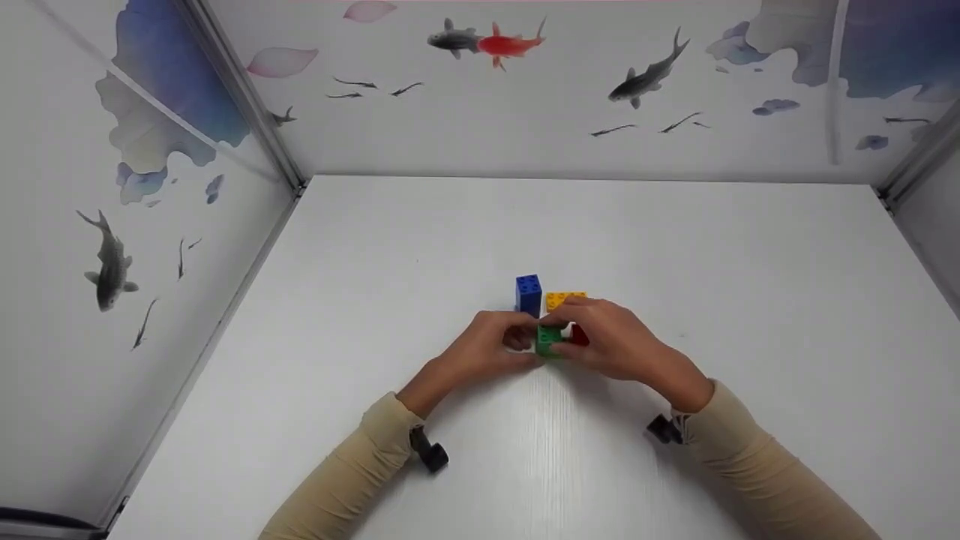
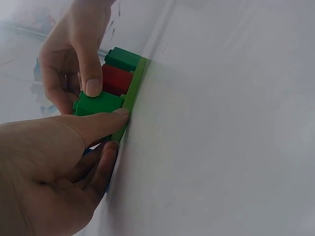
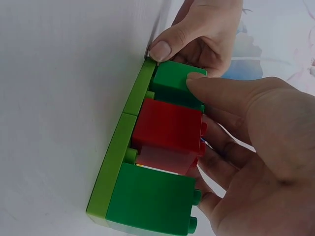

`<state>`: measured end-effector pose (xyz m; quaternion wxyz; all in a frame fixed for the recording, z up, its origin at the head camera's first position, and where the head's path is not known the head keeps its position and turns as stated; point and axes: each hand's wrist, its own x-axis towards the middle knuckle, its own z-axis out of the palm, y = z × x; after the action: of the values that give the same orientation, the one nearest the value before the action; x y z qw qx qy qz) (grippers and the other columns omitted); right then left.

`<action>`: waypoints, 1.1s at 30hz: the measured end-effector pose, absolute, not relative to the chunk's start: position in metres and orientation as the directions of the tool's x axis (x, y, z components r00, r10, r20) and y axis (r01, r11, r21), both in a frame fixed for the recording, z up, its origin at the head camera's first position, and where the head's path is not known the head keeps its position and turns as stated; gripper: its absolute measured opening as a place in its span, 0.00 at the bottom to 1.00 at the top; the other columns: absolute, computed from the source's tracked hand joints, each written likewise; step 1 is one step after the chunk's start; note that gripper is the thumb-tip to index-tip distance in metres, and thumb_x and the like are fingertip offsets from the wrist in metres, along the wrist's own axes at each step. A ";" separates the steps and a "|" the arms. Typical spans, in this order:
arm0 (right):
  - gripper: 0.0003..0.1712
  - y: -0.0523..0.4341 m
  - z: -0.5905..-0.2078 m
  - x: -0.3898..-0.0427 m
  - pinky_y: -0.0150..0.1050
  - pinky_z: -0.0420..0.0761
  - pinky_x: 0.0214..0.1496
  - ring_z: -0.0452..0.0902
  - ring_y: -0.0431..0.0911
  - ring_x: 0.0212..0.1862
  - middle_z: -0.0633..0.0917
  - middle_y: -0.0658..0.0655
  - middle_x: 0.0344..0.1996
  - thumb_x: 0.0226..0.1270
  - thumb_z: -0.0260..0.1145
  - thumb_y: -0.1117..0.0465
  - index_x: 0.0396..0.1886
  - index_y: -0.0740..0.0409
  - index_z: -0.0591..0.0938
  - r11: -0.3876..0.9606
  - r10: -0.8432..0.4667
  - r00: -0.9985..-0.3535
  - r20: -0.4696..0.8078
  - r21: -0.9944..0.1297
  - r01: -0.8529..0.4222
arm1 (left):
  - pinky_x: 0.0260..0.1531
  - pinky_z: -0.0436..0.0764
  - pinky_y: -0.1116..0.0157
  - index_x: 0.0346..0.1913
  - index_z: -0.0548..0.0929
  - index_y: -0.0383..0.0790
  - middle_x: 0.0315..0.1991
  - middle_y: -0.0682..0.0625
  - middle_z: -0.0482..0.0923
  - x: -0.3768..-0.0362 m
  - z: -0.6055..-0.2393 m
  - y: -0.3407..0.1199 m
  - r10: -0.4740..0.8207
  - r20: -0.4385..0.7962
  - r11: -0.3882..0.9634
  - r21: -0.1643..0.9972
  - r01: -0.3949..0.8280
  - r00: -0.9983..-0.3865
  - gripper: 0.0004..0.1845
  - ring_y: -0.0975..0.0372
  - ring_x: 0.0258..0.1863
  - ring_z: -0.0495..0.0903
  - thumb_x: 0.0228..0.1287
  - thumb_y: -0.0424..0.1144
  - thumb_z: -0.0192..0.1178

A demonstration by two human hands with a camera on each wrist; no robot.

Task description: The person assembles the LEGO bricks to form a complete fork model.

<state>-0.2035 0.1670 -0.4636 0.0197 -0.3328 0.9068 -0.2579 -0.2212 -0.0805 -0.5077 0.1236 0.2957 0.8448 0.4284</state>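
A light green base plate (image 3: 118,157) lies on the white table (image 1: 480,240) with a row of bricks on it: a green brick (image 3: 177,86), a red brick (image 3: 167,128) and another green brick (image 3: 150,201). My left hand (image 2: 118,128) pinches the plate's end, thumb on its edge and fingers on the other side. My right hand (image 3: 197,98) grips the green brick at that end, thumb on one side and fingers behind. In the head view both hands (image 1: 517,337) (image 1: 566,330) meet over the green brick (image 1: 549,339).
A blue brick (image 1: 528,292) stands just beyond the hands, with a yellow brick (image 1: 564,300) to its right, partly hidden by my right hand. Panels painted with fish wall in the table at the left, back and right.
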 end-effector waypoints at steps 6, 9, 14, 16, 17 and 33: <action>0.21 0.167 -0.464 -0.202 0.40 0.85 0.46 0.84 0.49 0.44 0.91 0.51 0.50 0.69 0.80 0.58 0.61 0.53 0.89 0.652 -0.610 -0.781 0.136 -0.473 -0.592 | 0.50 0.87 0.71 0.61 0.89 0.45 0.49 0.52 0.90 -0.221 -0.509 -0.079 0.600 0.041 0.461 0.799 0.387 -0.799 0.20 0.67 0.43 0.86 0.67 0.36 0.76; 0.21 0.167 -0.463 -0.202 0.41 0.85 0.47 0.85 0.49 0.44 0.92 0.52 0.50 0.69 0.80 0.58 0.60 0.53 0.90 0.655 -0.610 -0.781 0.136 -0.470 -0.592 | 0.50 0.88 0.71 0.61 0.89 0.45 0.50 0.52 0.90 -0.221 -0.509 -0.078 0.597 0.043 0.459 0.801 0.385 -0.801 0.20 0.67 0.44 0.86 0.67 0.36 0.77; 0.21 0.167 -0.462 -0.204 0.40 0.85 0.47 0.84 0.49 0.44 0.92 0.51 0.49 0.69 0.80 0.58 0.60 0.54 0.90 0.655 -0.611 -0.782 0.123 -0.476 -0.587 | 0.49 0.88 0.71 0.61 0.89 0.44 0.49 0.51 0.90 -0.222 -0.508 -0.078 0.600 0.052 0.455 0.799 0.394 -0.798 0.20 0.67 0.43 0.86 0.67 0.35 0.77; 0.20 0.167 -0.462 -0.205 0.40 0.85 0.47 0.84 0.48 0.44 0.92 0.50 0.49 0.69 0.80 0.59 0.59 0.54 0.90 0.652 -0.614 -0.780 0.117 -0.481 -0.586 | 0.49 0.87 0.71 0.60 0.89 0.44 0.48 0.51 0.90 -0.222 -0.508 -0.078 0.600 0.057 0.454 0.798 0.397 -0.798 0.20 0.67 0.42 0.85 0.66 0.35 0.77; 0.20 0.167 -0.462 -0.206 0.40 0.85 0.47 0.84 0.48 0.44 0.91 0.50 0.49 0.69 0.80 0.59 0.59 0.54 0.90 0.650 -0.615 -0.780 0.113 -0.488 -0.583 | 0.48 0.87 0.71 0.60 0.89 0.44 0.48 0.51 0.89 -0.222 -0.508 -0.079 0.599 0.059 0.454 0.797 0.399 -0.799 0.20 0.67 0.42 0.85 0.66 0.35 0.77; 0.18 0.164 -0.463 -0.205 0.35 0.83 0.43 0.81 0.43 0.41 0.90 0.52 0.46 0.70 0.79 0.61 0.57 0.57 0.89 0.639 -0.617 -0.779 0.107 -0.509 -0.576 | 0.48 0.87 0.71 0.61 0.88 0.43 0.49 0.49 0.90 -0.222 -0.508 -0.080 0.605 0.078 0.454 0.783 0.424 -0.792 0.21 0.65 0.42 0.85 0.66 0.35 0.77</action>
<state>-0.2054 0.1641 -0.4633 0.0384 -0.3299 0.9045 -0.2676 -0.2217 -0.0799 -0.5083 0.1066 0.3041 0.8460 0.4247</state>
